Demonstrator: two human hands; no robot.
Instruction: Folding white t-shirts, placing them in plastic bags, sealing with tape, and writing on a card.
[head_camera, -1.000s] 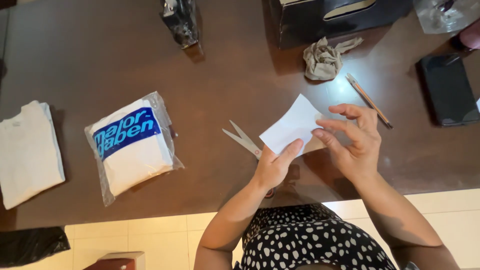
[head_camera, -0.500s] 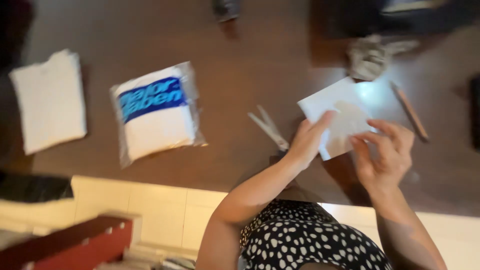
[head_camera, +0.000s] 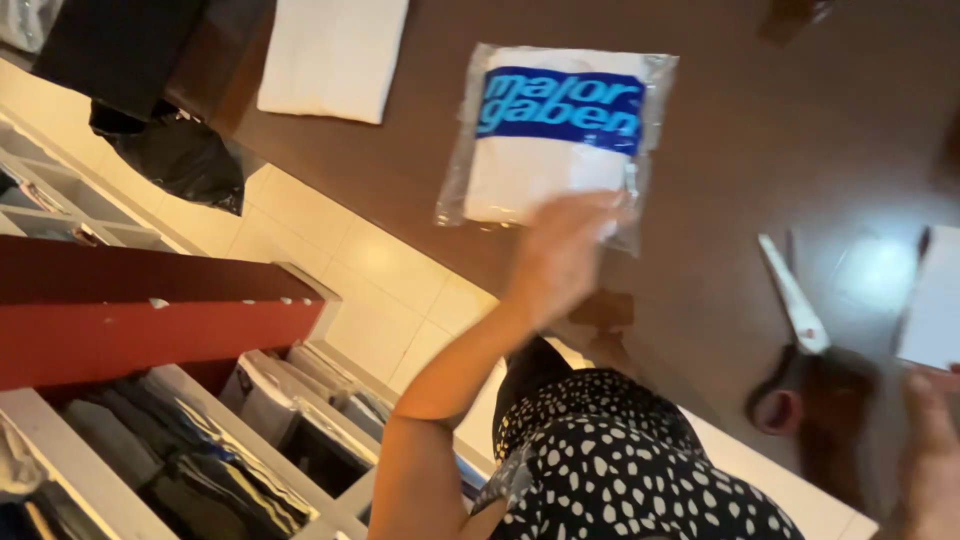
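- Now, left hand (head_camera: 560, 255), blurred, over lower edge of bagged white garment (head_camera: 553, 135), frame centre; fingers look spread, grip unclear.
- Right hand (head_camera: 930, 450), lower right; fingers pinch white paper (head_camera: 935, 300).
- Best: flatten palm on bag, slide slowly along counter (head_camera: 760, 130), w/o catching scissors (head_camera: 795, 300).

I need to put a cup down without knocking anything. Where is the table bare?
The widest bare stretch of the dark table lies right of the bagged white garment, above the scissors. A narrower strip separates that bag from the folded white cloth. It is crowded at the near edge, around the left hand, scissors and white paper.

Dark brown table (head_camera: 800, 120), bagged white garment (head_camera: 545, 150), folded white cloth (head_camera: 333, 55), scissors (head_camera: 795, 320)
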